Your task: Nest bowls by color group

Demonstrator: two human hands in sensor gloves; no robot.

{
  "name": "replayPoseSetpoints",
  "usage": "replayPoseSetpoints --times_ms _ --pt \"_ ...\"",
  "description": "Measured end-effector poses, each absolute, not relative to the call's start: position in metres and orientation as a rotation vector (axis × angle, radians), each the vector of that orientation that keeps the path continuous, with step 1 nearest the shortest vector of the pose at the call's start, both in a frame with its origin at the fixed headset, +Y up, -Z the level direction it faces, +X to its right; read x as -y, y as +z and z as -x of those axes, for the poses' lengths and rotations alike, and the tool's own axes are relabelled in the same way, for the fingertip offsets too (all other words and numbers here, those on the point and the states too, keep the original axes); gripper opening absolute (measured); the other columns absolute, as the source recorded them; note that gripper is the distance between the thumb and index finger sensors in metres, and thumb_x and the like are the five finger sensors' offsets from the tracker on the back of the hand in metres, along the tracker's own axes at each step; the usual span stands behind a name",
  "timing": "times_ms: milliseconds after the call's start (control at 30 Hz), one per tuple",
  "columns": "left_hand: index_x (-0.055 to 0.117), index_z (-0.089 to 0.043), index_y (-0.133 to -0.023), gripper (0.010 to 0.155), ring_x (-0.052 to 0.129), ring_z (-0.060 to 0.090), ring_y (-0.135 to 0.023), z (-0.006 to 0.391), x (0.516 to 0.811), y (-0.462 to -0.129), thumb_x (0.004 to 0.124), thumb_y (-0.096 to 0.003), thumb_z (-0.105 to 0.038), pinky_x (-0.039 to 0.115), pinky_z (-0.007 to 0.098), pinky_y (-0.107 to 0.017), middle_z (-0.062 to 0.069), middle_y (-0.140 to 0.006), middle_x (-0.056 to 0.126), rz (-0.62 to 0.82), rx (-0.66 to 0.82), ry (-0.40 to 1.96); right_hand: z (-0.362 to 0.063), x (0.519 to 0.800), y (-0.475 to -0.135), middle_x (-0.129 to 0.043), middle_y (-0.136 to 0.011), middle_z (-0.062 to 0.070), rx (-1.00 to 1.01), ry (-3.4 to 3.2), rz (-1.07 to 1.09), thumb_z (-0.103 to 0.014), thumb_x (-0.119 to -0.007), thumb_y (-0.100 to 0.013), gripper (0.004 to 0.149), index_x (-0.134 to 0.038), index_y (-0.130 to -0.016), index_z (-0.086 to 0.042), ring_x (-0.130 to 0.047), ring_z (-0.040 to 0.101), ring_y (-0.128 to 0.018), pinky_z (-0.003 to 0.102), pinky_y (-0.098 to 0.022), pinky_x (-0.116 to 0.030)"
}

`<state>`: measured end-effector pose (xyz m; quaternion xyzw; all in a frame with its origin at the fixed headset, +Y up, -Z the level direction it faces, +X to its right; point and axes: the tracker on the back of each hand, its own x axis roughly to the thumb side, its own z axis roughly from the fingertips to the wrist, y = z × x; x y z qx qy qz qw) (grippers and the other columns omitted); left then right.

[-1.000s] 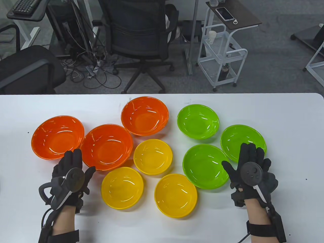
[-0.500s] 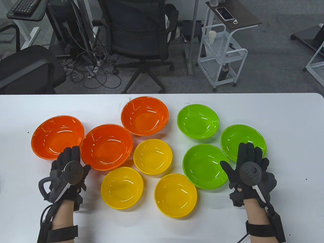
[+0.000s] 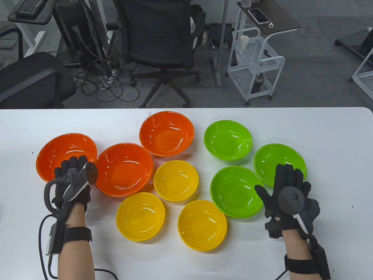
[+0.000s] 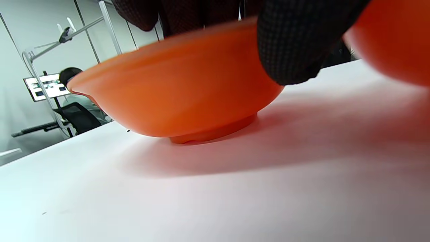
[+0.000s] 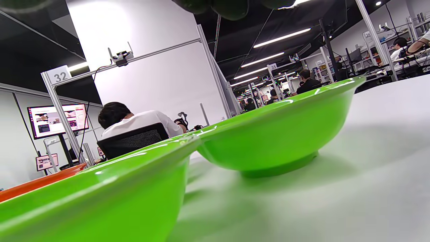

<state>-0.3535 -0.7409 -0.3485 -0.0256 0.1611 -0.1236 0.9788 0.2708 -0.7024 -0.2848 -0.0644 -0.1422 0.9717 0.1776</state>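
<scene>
Nine bowls are sitting separately on the white table (image 3: 320,131), none nested yet: three orange toward nine o'clock, three yellow around six o'clock, three green toward three o'clock. At the far nine o'clock end, the leftmost orange bowl (image 3: 62,151) is standing flat on its foot, and the left hand (image 3: 72,182) is reaching over its near rim at about five o'clock; in the left wrist view the gloved thumb (image 4: 295,50) is lying against the outer wall while the other fingers are curling over the rim above, so a pinch appears to be forming, though whether it is already bearing weight I cannot tell. Judging from this, the step in hand is lifting that bowl to drop it into the larger middle orange bowl (image 3: 123,169) just beside it at three o'clock. Doing it well probably means seating the pinch firmly on the slick plastic rim, lifting straight up before travelling so the two near-touching rims are not knocking, then lowering it level and centred. The right hand (image 3: 287,195) is resting with fingers spread and loosely extended, gripping nothing, its fingertips overlapping the near rim of the rightmost green bowl (image 3: 279,163), beside the nearest green bowl (image 3: 236,191).
</scene>
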Motion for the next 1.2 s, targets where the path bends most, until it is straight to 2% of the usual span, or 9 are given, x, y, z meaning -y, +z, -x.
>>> replayPoseSetpoints --times_ms 200,300,600,867,1000,1200 --pt "0.065 -0.038 -0.104 0.061 0.091 0.019 -0.098 0.36 0.751 -0.357 0.085 -0.0453 -0.038 0.072 0.042 -0.076 -0.008 -0.105 0.084 0.053 -0.334 -0.216 -0.27 0.703 -0.285 -0.034 -0.113 0.011 0.399 2.758 0.181 -0.076 -0.057 -0.033 0.095 -0.034 -0.106 -0.02 -0.031 0.051 -0.104 0.071 -0.066 -0.024" --pt "0.077 -0.038 -0.096 0.051 0.104 0.016 -0.084 0.363 0.752 -0.358 0.084 -0.0457 -0.037 0.081 0.038 -0.068 -0.01 -0.093 0.097 0.052 -0.334 -0.166 -0.27 0.703 -0.285 -0.034 -0.113 0.011 0.396 2.763 0.18 -0.076 -0.057 -0.033 0.094 -0.034 -0.106 -0.02 -0.031 0.051 -0.104 0.071 -0.066 -0.024" --pt "0.085 -0.036 -0.09 0.047 0.111 0.013 -0.073 0.364 0.746 -0.35 0.084 -0.0426 -0.035 0.087 0.036 -0.062 -0.01 -0.084 0.103 -0.015 -0.341 -0.177 -0.267 0.703 -0.285 -0.034 -0.113 0.011 0.402 2.769 0.166 -0.076 -0.057 -0.033 0.094 -0.034 -0.106 -0.02 -0.031 0.051 -0.104 0.071 -0.066 -0.023" --pt "0.085 -0.036 -0.09 0.048 0.111 0.012 -0.073 0.357 0.704 -0.333 0.083 -0.0425 -0.034 0.086 0.036 -0.062 -0.01 -0.085 0.103 -0.13 -0.327 -0.161 -0.266 0.704 -0.285 -0.034 -0.113 0.011 0.407 2.764 0.168 -0.075 -0.057 -0.033 0.094 -0.034 -0.106 -0.02 -0.031 0.051 -0.104 0.071 -0.066 -0.023" --pt "0.084 -0.036 -0.091 0.048 0.11 0.012 -0.072 0.34 0.68 -0.322 0.083 -0.0427 -0.034 0.085 0.036 -0.062 -0.01 -0.084 0.103 -0.194 -0.272 -0.161 -0.264 0.703 -0.284 -0.034 -0.113 0.011 0.414 2.764 0.157 -0.075 -0.057 -0.033 0.094 -0.034 -0.106 -0.021 -0.031 0.051 -0.104 0.071 -0.066 -0.023" --pt "0.083 -0.036 -0.091 0.048 0.11 0.012 -0.072 0.306 0.663 -0.305 0.082 -0.0431 -0.034 0.085 0.037 -0.062 -0.01 -0.084 0.103 -0.263 -0.164 -0.108 -0.263 0.703 -0.283 -0.034 -0.113 0.011 0.408 2.768 0.154 -0.075 -0.057 -0.033 0.094 -0.034 -0.106 -0.02 -0.031 0.051 -0.104 0.071 -0.066 -0.023"
